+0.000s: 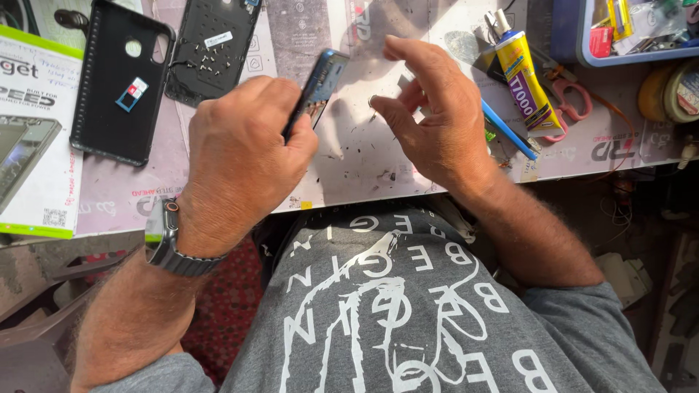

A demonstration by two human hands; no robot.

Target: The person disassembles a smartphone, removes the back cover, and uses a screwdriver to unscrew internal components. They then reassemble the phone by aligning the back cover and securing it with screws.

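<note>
My left hand [244, 156] grips a blue smartphone [318, 81] by its lower end, holding it on edge and tilted above the worktable. A wristwatch sits on that wrist. My right hand [429, 109] hovers just right of the phone with thumb and forefinger pinched close together over the mat; whether something tiny is between them is too small to tell. A black phone case [116, 80] lies flat at the left. A black phone back panel [211, 47] with several small screws on it lies beside the case.
A yellow glue tube [526, 84] and a blue pen-like tool [506, 129] lie right of my right hand, with pink-handled scissors [571, 102] behind. A blue tray [575, 40] of parts and tape rolls [666, 91] stand at the far right. A white box [36, 131] lies left.
</note>
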